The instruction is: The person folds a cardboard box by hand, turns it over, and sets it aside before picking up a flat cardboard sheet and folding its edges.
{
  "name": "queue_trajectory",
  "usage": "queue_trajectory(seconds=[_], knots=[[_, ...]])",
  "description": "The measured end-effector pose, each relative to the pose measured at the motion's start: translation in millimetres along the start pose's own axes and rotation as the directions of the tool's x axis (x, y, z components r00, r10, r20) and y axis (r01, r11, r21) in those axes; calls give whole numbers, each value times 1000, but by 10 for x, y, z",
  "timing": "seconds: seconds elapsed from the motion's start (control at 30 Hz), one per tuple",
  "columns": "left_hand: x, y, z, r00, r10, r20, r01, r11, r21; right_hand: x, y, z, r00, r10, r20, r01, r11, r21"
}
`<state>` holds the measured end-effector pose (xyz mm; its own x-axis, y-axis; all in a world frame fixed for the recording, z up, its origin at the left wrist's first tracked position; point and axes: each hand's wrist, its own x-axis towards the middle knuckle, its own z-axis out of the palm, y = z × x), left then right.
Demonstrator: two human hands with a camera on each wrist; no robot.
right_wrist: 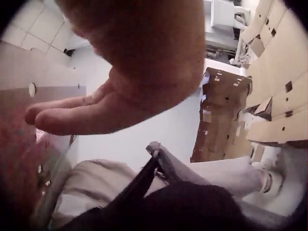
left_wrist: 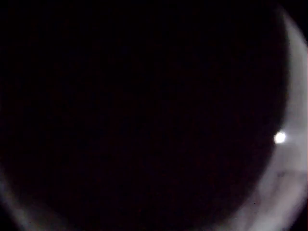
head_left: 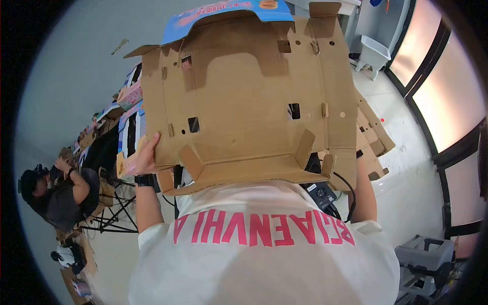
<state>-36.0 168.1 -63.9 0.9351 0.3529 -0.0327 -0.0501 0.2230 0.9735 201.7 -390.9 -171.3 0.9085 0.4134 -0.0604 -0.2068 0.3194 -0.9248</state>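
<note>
A large unfolded cardboard box, brown inside with slots and raised flaps, is held up before the torso. A blue printed panel tops its far edge. At the box's left edge my left hand grips it, thumb along the edge and other fingers hidden behind. In the head view the right hand is hidden behind the box; only the forearm shows. The right wrist view has my right hand with two fingers stretched straight, fingertips right at the box's panel. The left wrist view is almost wholly dark.
More flattened cardboard lies at the right. Printed boxes stand in a row at left, near a seated person. A white tub is at the far right, grey cases at lower right. A cabled black device sits below the box.
</note>
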Motion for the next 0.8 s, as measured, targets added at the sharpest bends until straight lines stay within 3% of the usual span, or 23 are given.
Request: queue_trajectory(seconds=[0.03, 0.1, 0.17, 0.2, 0.27, 0.33, 0.4, 0.5, 0.53, 0.67, 0.73, 0.8], knots=[[55, -74, -55, 1000, 13, 20, -12, 999, -40, -206, -85, 187, 999, -13, -35, 5, 979, -206], [240, -308, -264, 997, 33, 64, -26, 993, -113, -653, -212, 552, 996, -17, -87, -37, 811, -583], [320, -369, -334, 997, -8, 71, 21, 984, -179, -840, -322, 673, 999, 4, -50, -36, 751, -659], [345, -386, -339, 997, -31, 76, 46, 976, -212, -853, -352, 657, 1000, 15, 0, -12, 773, -635], [347, -254, -219, 987, -62, 145, 96, 966, -239, -656, -286, 361, 932, -4, 361, 157, 905, -394], [357, -144, -56, 977, -118, 176, 167, 940, -298, -832, -358, 638, 919, -180, 350, 177, 983, 43], [387, -103, 129, 962, -206, 181, 262, 884, -387, -963, -418, 961, 874, -255, 412, 198, 964, 178], [314, -185, 419, 985, -43, 166, 124, 850, -512, -1061, -479, 1245, 794, -377, 476, 203, 904, 377], [241, -138, 561, 978, -50, 202, 157, 810, -564, -1084, -519, 1303, 765, -417, 490, 196, 876, 440], [45, -99, 832, 983, 32, 182, 56, 886, -460, -1228, -829, 1587, 904, -290, 315, 18, 760, 649], [4, -97, 909, 991, 9, 131, 40, 932, -362, -1134, -760, 1519, 978, -167, 129, 81, 862, 500], [15, -108, 918, 993, -3, 118, 42, 943, -330, -1064, -764, 1496, 998, -65, 20, 49, 892, 450]])
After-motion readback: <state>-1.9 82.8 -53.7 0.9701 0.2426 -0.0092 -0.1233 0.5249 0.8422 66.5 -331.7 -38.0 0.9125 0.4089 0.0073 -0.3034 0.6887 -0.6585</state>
